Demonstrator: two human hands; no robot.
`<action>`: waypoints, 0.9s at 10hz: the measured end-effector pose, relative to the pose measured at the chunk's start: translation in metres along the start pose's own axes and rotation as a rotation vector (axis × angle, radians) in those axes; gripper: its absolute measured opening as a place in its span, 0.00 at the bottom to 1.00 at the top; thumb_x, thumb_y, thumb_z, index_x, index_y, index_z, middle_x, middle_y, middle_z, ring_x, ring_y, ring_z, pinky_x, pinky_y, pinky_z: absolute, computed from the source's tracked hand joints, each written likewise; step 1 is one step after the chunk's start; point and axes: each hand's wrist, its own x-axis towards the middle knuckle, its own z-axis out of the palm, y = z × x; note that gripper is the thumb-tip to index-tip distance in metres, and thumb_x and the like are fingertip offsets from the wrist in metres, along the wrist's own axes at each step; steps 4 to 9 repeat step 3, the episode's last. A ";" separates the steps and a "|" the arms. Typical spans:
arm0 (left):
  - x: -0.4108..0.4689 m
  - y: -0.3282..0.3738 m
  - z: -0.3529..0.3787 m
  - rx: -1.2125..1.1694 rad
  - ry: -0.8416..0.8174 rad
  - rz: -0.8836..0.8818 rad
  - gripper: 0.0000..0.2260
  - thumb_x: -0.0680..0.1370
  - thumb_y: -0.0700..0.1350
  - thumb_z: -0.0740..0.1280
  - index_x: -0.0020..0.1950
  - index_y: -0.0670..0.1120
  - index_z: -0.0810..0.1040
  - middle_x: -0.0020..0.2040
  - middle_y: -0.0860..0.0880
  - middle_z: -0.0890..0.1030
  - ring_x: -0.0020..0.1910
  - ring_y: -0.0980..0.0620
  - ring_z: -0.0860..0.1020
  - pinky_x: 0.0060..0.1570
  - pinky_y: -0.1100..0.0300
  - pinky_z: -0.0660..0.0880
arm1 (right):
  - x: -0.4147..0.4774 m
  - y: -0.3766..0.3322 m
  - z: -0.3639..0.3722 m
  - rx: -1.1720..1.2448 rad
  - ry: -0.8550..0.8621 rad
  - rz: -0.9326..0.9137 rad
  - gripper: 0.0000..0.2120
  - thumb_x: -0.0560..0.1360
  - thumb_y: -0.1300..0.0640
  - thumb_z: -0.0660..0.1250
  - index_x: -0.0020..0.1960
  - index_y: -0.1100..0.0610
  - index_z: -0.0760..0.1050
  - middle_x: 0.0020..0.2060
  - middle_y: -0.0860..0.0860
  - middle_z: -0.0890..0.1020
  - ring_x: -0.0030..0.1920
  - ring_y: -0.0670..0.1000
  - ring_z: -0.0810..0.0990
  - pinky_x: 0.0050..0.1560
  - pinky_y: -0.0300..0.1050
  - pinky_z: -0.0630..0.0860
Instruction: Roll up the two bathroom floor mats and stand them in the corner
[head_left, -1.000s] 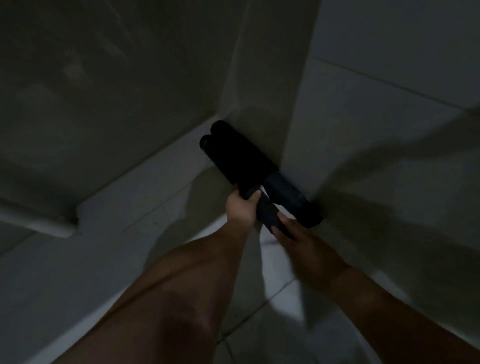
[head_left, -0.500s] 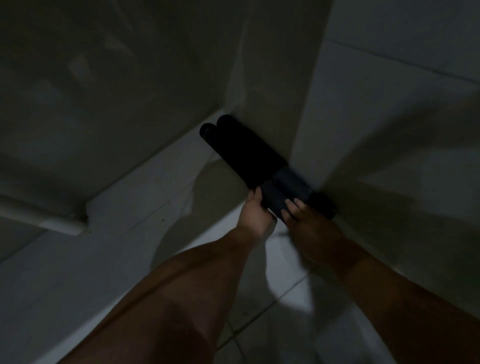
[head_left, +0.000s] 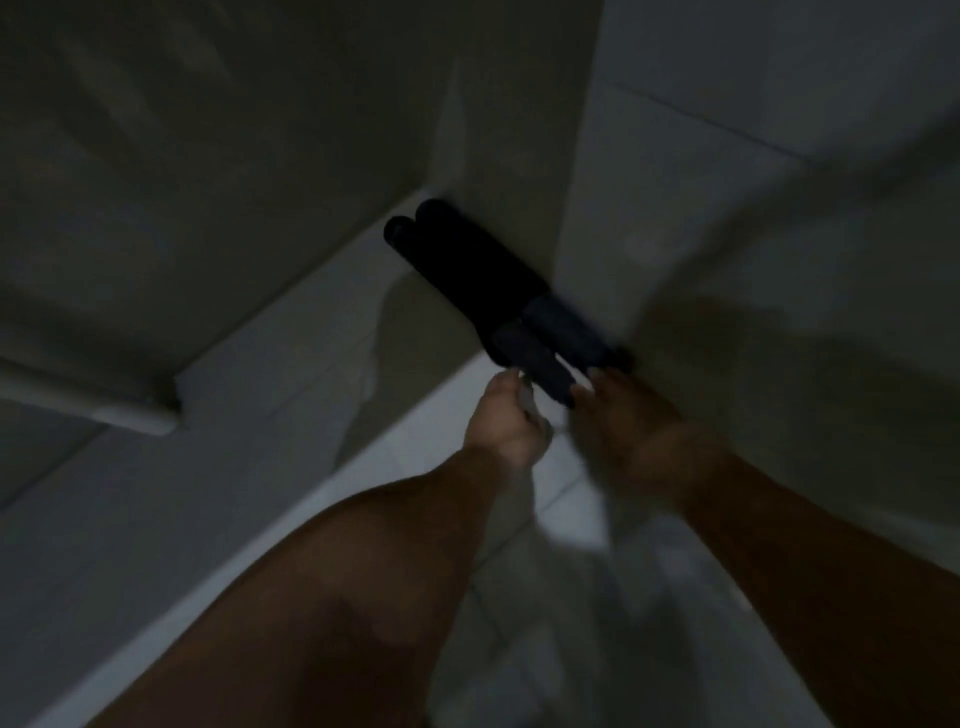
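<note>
Two dark rolled mats stand side by side in the corner where the walls meet. The nearer roll (head_left: 530, 358) has its top end between my hands, and the second roll (head_left: 566, 327) leans against the right wall behind it. Their lower parts are in deep shadow. My left hand (head_left: 506, 421) is just below and left of the nearer roll's top, fingers curled, with a thin pale gap to the roll. My right hand (head_left: 623, 421) has its fingertips at the top ends, not wrapped around them. The picture is dim and blurred.
A pale raised ledge (head_left: 291, 353) runs along the left wall to the corner. A white bar (head_left: 130, 415) lies at its left end. Tiled wall (head_left: 727, 208) is on the right and light floor tiles (head_left: 571, 525) are below my arms.
My left hand has let go of the nearer roll and slid back toward me. My right hand has also drawn back a little. Both rolls stay upright in the corner.
</note>
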 end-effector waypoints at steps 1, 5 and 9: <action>-0.052 0.020 -0.015 0.020 -0.012 0.038 0.26 0.75 0.43 0.59 0.72 0.42 0.61 0.72 0.42 0.63 0.70 0.46 0.62 0.64 0.65 0.55 | -0.051 -0.015 -0.023 0.072 0.040 -0.040 0.25 0.74 0.63 0.60 0.71 0.61 0.62 0.67 0.63 0.69 0.65 0.62 0.69 0.67 0.53 0.63; -0.181 0.082 -0.069 0.128 -0.093 0.137 0.23 0.73 0.42 0.60 0.68 0.50 0.67 0.65 0.45 0.71 0.63 0.46 0.70 0.61 0.57 0.67 | -0.179 -0.063 -0.138 0.199 -0.019 0.075 0.27 0.72 0.63 0.64 0.71 0.61 0.64 0.64 0.62 0.73 0.61 0.62 0.72 0.60 0.52 0.70; -0.181 0.082 -0.069 0.128 -0.093 0.137 0.23 0.73 0.42 0.60 0.68 0.50 0.67 0.65 0.45 0.71 0.63 0.46 0.70 0.61 0.57 0.67 | -0.179 -0.063 -0.138 0.199 -0.019 0.075 0.27 0.72 0.63 0.64 0.71 0.61 0.64 0.64 0.62 0.73 0.61 0.62 0.72 0.60 0.52 0.70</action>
